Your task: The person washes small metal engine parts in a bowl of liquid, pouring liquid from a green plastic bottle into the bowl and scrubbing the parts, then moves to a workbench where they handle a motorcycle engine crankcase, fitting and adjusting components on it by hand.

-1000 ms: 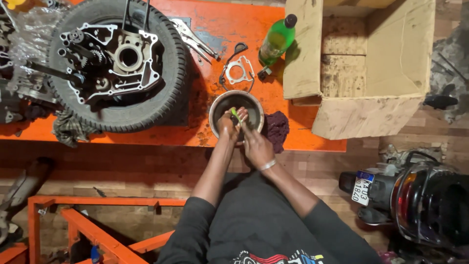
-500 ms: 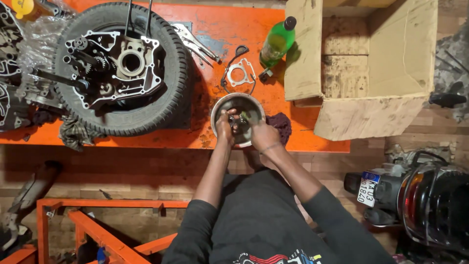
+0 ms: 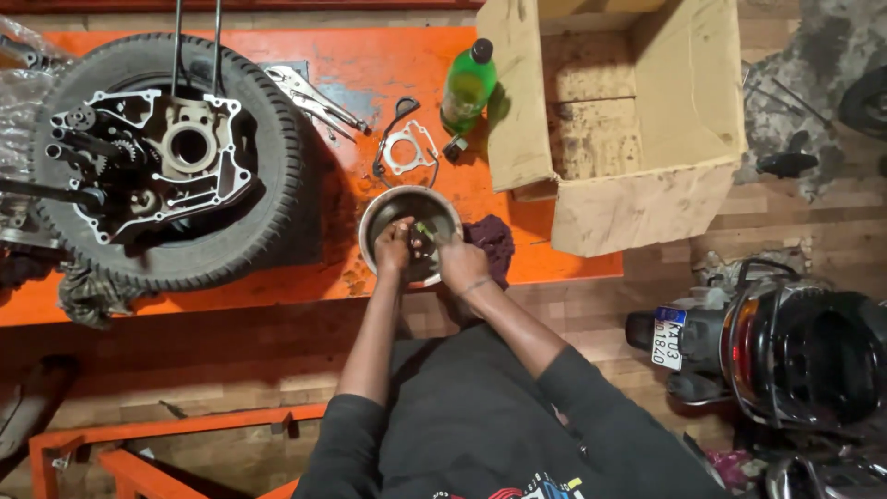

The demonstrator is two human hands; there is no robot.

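Note:
Both my hands are down in a round metal bowl (image 3: 388, 205) near the front edge of the orange workbench (image 3: 277, 282). My left hand (image 3: 394, 248) grips a small dark part inside the bowl. My right hand (image 3: 459, 262) holds a small greenish brush-like tool (image 3: 428, 229) against that part. What lies at the bowl's bottom is hidden by my fingers. A dark purple rag (image 3: 492, 242) lies right beside the bowl, touching my right hand's side.
A tyre (image 3: 277, 166) with an engine crankcase half (image 3: 157, 162) on it fills the bench's left. Locking pliers (image 3: 319, 100), a gasket (image 3: 408, 148) and a green bottle (image 3: 467, 88) lie behind the bowl. An open cardboard box (image 3: 637, 111) stands right; a motorcycle's rear (image 3: 795, 356) is on the floor.
My view has shifted slightly, so the bench slid left and down in frame. Both hands stay in the bowl, working the small part with small motions.

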